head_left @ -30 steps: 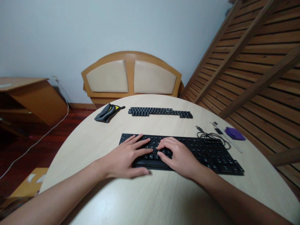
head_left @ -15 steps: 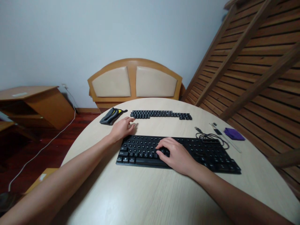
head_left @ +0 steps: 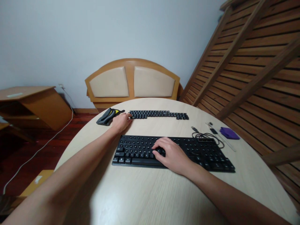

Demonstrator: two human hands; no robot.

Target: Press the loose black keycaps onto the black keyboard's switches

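We see the left hand (head_left: 122,122) stretched out to the left end of the row of loose keycaps (head_left: 158,114) at the far side of the round table (head_left: 150,193), fingertips touching the end caps; whether it pinches one we cannot tell. The right hand (head_left: 172,154) lies palm down on the black keyboard (head_left: 206,153), fingers relaxed on the keys, grasping nothing. A black-and-yellow pouch (head_left: 107,116) sits just left of the left hand. The coiled USB cable (head_left: 206,135) and a purple cloth (head_left: 229,133) lie at the right.
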